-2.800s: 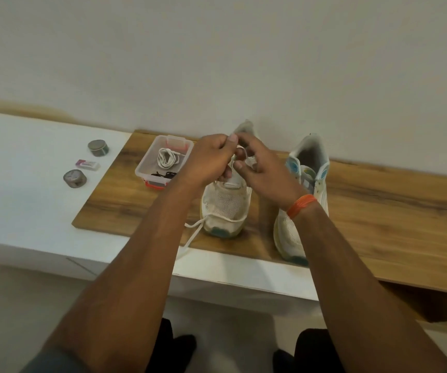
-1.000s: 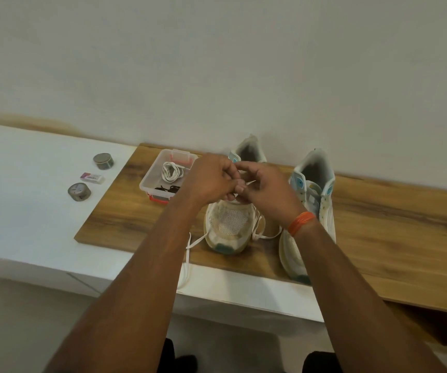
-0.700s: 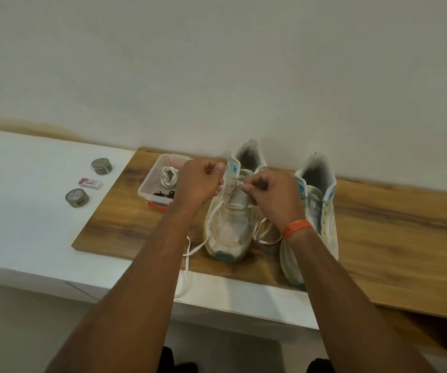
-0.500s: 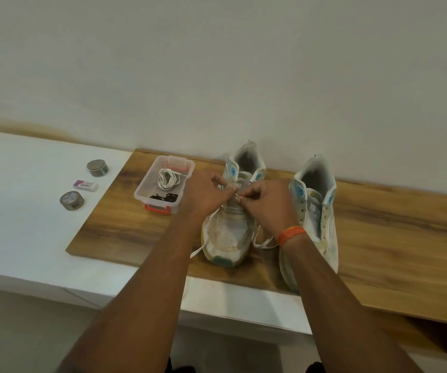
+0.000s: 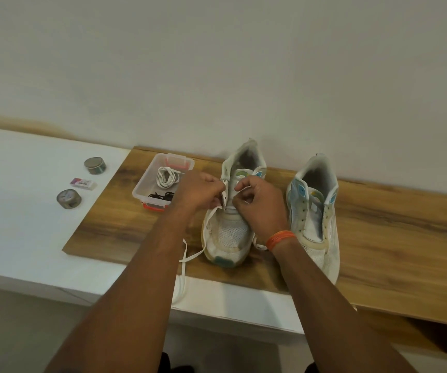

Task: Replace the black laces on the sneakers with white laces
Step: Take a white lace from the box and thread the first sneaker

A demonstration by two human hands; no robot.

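Fingers of left hand [image 5: 199, 193] and right hand [image 5: 261, 204] pinching white lace [image 5: 194, 255] at frame-centre sneaker [image 5: 229, 238], for threading eyelets.

board [image 5: 394, 238]: matt grained wood | box [image 5: 147, 184]: clear plastic | sneaker [image 5: 230, 238]: mesh cloth toe

On the board [image 5: 378, 238] two sneakers stand side by side, the left sneaker [image 5: 230, 238] just left of the right sneaker [image 5: 316, 227]. The box [image 5: 147, 184] lies farther left; two tins [image 5: 95, 165] [image 5: 68, 199] and an eraser [image 5: 83, 183] lie beyond the board's left edge.
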